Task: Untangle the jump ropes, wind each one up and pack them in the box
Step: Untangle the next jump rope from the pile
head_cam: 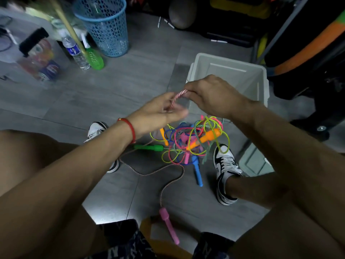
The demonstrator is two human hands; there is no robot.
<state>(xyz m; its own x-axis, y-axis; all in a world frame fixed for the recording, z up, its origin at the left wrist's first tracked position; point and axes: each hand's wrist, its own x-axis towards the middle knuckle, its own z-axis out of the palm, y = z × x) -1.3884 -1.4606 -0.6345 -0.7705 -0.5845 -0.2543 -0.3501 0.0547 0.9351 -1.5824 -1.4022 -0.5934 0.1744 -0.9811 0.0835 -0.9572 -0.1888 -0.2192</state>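
- Your right hand [211, 96] pinches the pink twisted rope [179, 95] above the floor, in front of the grey box [261, 85].
- Your left hand [158, 113] has its fingers loosely curled around the same rope; they are blurred.
- The rope trails down to a pink handle [169, 225] near you.
- The tangled ropes [188, 141] lie between your shoes, just beside the box.

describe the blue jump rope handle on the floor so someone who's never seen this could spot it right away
Start at the pale grey box on the tiled floor, then drop to the tangled pile of ropes in front of it. The blue handle sticks out of the pile's near edge, toward the black-and-white shoe. It is the only blue handle; its neighbours are green, orange and pink.
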